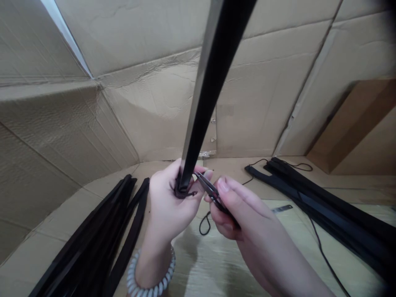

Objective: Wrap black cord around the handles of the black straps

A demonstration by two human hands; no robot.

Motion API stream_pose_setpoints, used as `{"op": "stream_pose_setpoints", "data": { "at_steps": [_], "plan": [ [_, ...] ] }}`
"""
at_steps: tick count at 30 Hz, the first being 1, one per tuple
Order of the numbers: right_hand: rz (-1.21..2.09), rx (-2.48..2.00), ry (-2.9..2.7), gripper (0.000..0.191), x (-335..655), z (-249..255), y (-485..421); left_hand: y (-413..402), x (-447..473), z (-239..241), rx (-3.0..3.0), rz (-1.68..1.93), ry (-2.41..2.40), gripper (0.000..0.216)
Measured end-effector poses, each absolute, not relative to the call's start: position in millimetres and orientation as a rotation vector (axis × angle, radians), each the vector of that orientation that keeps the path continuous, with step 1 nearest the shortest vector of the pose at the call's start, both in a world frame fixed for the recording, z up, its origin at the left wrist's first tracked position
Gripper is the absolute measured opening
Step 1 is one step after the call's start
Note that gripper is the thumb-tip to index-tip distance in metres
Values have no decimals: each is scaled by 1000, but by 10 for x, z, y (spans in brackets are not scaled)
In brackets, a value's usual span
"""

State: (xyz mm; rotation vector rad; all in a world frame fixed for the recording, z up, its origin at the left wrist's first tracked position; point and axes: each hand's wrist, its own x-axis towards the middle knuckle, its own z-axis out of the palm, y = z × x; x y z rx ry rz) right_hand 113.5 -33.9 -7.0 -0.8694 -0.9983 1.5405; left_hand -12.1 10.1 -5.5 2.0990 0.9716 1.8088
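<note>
My left hand (168, 202) is closed round the lower end of a long black strip (210, 82) that rises steeply toward the top of the view. A white coiled band circles that wrist. My right hand (238, 210) is closed on small dark thread snips (210, 192), whose tips point at the strip's end, where a short black thread sticks out. The two hands almost touch.
A pile of similar black strips (102, 243) lies at the lower left. Another pile (324, 206) with trailing black threads lies at the right. Cardboard sheets (148, 95) line the walls and the floor. A loose loop of black thread (204, 226) rests on the cardboard below the hands.
</note>
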Motion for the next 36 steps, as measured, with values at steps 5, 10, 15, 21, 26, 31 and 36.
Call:
{"op": "stream_pose_setpoints", "data": {
  "at_steps": [5,10,15,21,26,31,36],
  "plan": [
    [1479,-795,-978,43,1172,-46,-367,121,-92,-64,1990,1829,1035,12],
    [1083,-865,-1095,38,1440,1,-285,107,-35,-17,1732,1851,1101,13],
    [513,-1619,-1812,35,1720,-128,65,99,-52,2,1489,1812,1062,11],
    [655,-1914,-2584,20,1630,-549,391,214,-95,-58,1483,1859,1055,14],
    [759,-1934,-2798,25,1447,-762,477,239,-74,-75,1485,1805,1092,14],
    [535,-1979,-2619,23,1460,-682,490,207,-26,-74,1534,1769,1187,12],
    [148,-1849,-2215,34,1501,-335,267,228,21,-118,1629,1790,1181,14]
  ]
}}
